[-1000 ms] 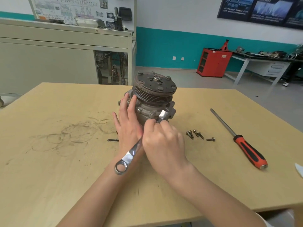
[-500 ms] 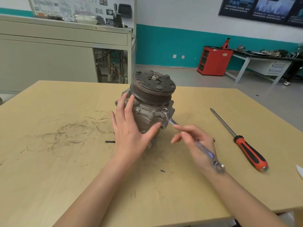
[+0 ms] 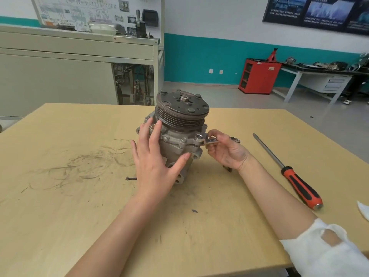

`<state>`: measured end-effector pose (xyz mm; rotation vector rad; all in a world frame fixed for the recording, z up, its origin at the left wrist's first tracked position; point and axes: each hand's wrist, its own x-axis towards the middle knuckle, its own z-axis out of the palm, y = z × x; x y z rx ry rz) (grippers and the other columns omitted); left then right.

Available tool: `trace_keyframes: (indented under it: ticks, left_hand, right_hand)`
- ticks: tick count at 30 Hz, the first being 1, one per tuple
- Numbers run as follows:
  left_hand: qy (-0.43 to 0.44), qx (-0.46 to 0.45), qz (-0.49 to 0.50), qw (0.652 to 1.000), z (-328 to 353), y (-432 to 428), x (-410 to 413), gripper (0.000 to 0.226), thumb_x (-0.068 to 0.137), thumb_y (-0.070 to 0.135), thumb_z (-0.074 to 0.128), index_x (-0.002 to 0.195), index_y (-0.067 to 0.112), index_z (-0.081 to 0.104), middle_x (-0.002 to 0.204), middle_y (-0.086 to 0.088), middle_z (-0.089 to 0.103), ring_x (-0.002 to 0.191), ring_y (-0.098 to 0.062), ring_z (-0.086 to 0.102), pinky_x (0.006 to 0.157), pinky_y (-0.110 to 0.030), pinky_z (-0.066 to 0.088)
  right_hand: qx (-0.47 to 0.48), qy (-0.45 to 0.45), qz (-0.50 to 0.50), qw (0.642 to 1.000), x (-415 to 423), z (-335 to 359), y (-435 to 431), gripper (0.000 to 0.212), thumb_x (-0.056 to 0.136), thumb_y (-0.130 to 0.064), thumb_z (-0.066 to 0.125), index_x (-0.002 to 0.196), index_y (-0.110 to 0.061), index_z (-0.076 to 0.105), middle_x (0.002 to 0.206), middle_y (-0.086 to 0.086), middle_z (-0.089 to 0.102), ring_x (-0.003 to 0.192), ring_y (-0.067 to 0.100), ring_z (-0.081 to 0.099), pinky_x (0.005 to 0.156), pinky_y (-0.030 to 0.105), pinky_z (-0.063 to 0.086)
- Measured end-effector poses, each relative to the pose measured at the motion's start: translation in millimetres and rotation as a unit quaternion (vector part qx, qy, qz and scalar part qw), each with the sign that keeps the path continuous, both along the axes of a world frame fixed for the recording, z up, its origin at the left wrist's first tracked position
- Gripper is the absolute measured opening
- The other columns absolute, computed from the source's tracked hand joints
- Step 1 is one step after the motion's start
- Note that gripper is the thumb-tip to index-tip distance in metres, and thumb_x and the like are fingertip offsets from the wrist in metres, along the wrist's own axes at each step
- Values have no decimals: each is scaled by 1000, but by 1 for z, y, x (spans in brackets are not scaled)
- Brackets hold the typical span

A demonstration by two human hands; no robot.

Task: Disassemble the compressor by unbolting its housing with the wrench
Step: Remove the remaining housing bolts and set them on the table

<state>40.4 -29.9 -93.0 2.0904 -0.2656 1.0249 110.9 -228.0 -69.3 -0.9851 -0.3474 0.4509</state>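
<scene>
Though print covers the wall chart point(image 3: 83, 11) behind the compressor point(image 3: 179, 134) and the dark poster point(image 3: 319, 13) far to its right, none of it can be read, and a stamped mark on the wrench point(image 3: 212, 140) is too blurred to make out.

Right of the compressor, a screwdriver point(image 3: 287, 170) with a red and black handle lies on the tabletop point(image 3: 79, 216), well apart from it. One loose bolt point(image 3: 130, 178) lies just left of the compressor, partly hidden by the left hand point(image 3: 153, 156). More small bolts point(image 3: 227, 168) peek from under the right hand point(image 3: 225, 150). A red cabinet point(image 3: 259, 75) stands on the floor well behind and to the right.

Near the middle of the tabletop, the compressor stands upright with its dark grooved pulley point(image 3: 181, 110) on top and a grey cast housing point(image 3: 173, 148) below. The left hand's grip is wide, with straight, spread fingers pressed against the housing's near left side. The right hand's grip is narrow and pinches the wrench shank, with the wrench's ring end seated over a bolt on the housing's right flange.
</scene>
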Motion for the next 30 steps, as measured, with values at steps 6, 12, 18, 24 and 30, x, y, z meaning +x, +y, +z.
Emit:
trace_keyframes:
  ticks: [6,12,18,24,30]
  left_hand:
    - [7,7,5,1000,-1,0,0,80,83,52,58,148,18,26,157,-11,26,145,-26,21,108,-70,24]
    - [7,9,8,1000,-2,-1,1,78,84,50,60,147,24,23,158,-11,25,146,-28,22,110,-69,23]
    - [20,-9,3,1000,1,-4,-3,77,85,52,47,149,13,30,158,-10,25,147,-26,21,111,-68,20]
    - [12,-22,7,1000,11,-8,-5,72,77,29,31,141,-2,41,149,-22,35,138,-46,35,101,-74,29]
    - [27,-32,15,999,8,-8,-4,74,74,23,27,144,5,39,152,-19,33,139,-44,33,104,-73,26]
  right_hand:
    - [-12,-67,-113,991,-24,22,-15,26,58,-30,89,70,-11,77,67,3,69,62,12,64,61,22,52]
    - [-277,-368,-454,763,-94,32,9,27,86,-36,59,71,-19,75,61,-1,70,55,13,63,56,23,50]
    - [-480,-600,-531,356,-121,31,64,42,92,-24,58,54,-8,61,47,2,53,44,20,47,39,26,38]
    - [-529,-610,-535,246,-125,29,87,34,86,-23,57,53,-14,56,49,1,50,46,18,49,44,26,34]
    - [-584,-595,-504,223,-116,10,101,29,71,-15,75,52,-15,53,50,2,49,47,19,48,45,28,36]
